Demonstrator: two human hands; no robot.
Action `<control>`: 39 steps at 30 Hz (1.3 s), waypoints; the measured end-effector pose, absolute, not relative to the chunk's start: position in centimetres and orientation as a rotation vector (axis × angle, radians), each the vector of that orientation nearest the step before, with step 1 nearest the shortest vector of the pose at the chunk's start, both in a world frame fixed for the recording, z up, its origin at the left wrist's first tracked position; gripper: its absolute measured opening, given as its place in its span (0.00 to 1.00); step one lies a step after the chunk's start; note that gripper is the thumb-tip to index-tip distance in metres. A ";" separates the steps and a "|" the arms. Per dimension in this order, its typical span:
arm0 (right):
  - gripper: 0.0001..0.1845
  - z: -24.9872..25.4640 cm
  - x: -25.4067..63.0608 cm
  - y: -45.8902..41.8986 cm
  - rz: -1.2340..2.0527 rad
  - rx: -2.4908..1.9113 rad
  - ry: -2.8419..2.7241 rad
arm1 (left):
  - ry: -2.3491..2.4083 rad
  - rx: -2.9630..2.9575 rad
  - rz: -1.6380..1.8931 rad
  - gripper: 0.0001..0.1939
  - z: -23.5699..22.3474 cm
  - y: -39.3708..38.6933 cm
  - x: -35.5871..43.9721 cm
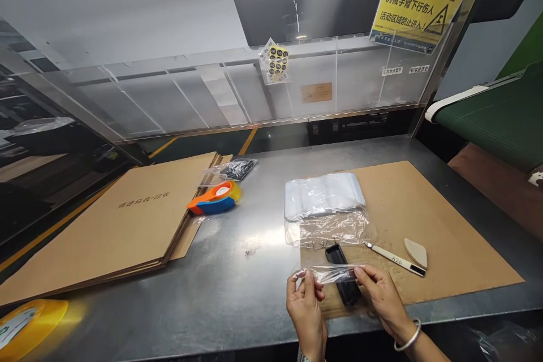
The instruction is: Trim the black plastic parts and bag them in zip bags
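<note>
A small clear plastic bag (333,274) is stretched between my two hands near the table's front edge. My left hand (306,300) pinches its left end, and my right hand (382,294) grips the right end. Under the bag lies a black rectangular plastic part (350,293), partly hidden by the film. Just beyond it sits a stack of clear plastic bags (324,198). To the right, a craft knife (394,258) marked A26 rests beside a beige wedge-shaped piece (416,252).
A cardboard sheet (449,226) covers the table's right part. Stacked flat cardboard (114,226) lies left, with an orange and blue tape dispenser (215,198) and a bagged black item (238,168) beside it. A yellow tape roll (46,317) is at lower left. A green conveyor belt (496,113) stands right.
</note>
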State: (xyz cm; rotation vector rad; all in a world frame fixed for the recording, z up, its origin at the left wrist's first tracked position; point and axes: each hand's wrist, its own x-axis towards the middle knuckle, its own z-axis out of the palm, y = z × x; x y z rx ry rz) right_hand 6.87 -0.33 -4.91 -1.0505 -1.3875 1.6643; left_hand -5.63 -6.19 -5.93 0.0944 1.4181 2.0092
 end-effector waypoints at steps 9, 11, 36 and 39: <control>0.18 -4.6 6.8 0.3 1.611 -1.013 -1.381 | 1.336 0.097 1.944 0.15 -5.4 -6.2 -6.2; 0.18 -4.5 6.7 0.3 1.618 -1.008 -1.378 | 1.293 0.096 1.924 0.15 -5.0 -6.2 -6.5; 0.17 -4.8 5.9 -0.1 1.457 -1.017 -1.770 | 1.472 0.447 1.705 0.12 -6.3 -7.1 -5.1; 0.11 -4.1 5.5 -0.9 1.300 -0.933 -1.914 | 1.696 0.581 1.780 0.13 -6.0 -8.0 -5.2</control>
